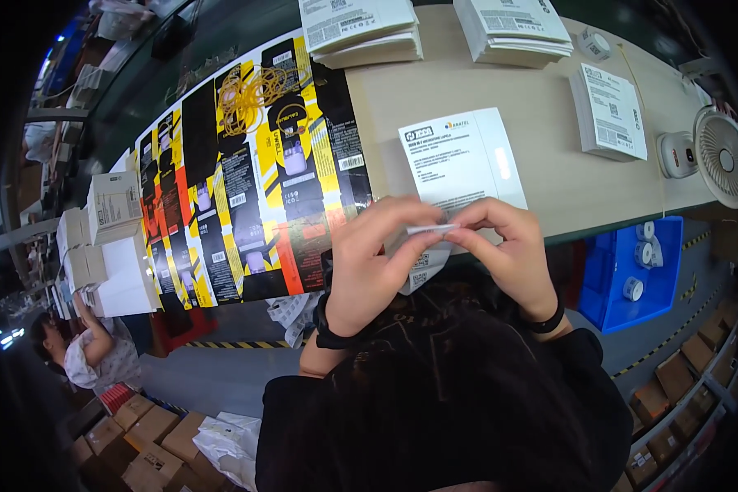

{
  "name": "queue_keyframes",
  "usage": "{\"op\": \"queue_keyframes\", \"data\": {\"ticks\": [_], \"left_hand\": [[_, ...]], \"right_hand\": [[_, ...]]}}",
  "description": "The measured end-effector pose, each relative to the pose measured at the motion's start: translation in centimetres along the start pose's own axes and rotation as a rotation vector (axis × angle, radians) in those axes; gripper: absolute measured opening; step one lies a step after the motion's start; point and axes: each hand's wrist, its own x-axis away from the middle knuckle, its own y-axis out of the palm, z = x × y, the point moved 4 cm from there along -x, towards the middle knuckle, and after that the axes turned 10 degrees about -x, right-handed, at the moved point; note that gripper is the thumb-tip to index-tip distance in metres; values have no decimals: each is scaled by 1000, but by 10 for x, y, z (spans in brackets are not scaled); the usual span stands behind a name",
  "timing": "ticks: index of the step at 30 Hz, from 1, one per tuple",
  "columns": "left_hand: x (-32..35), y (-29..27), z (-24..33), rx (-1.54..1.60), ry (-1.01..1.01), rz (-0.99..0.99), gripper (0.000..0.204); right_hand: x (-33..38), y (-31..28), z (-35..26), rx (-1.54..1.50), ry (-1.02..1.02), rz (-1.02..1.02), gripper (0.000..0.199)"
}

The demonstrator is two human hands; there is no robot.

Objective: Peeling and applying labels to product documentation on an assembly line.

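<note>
At the near edge of the table, my left hand (pixel 367 266) and my right hand (pixel 510 250) meet with thumbs and forefingers pinched. Between the fingertips is a narrow white paper piece (pixel 429 230). Whether it is a loose slip or a folded edge of a sheet I cannot tell. Just beyond my fingers lies a white printed sheet (pixel 459 156), its near part hidden by my hands. More white printed paper (pixel 414 281) with a square code shows below my left fingers.
Stacks of printed leaflets (pixel 361 41) stand at the back and right. Yellow-and-black printed packaging sheets (pixel 246 197) cover the left, with tangled yellow cord (pixel 250 94) on them. A small fan (pixel 723 156) stands far right. A blue bin (pixel 631 283) holds white rolls. Another person (pixel 94 353) works far left.
</note>
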Motion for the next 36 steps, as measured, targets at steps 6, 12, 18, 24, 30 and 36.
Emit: {"op": "queue_keyframes", "data": {"ticks": [6,12,18,24,30,36], "left_hand": [[-17,2,15,-89,-166,-123,7],[-24,15,7,55,-321,-199,7],[-28,23,-5,274,-503,-115,12],[-36,25,-15,98,-236,-50,10],[-45,31,-22,-23,-176,-194,9],[-38,41,-28,40,-180,-76,9]], "right_hand": [[-14,-12,-15,-114,84,100,5],[-20,-38,-23,69,-248,153,8],[-32,-55,-12,-348,-299,448,33],[-33,-31,9,-442,37,69,57],[-35,-29,14,-101,-2,39,62],[-39,-40,20,-166,-227,228,61]]}}
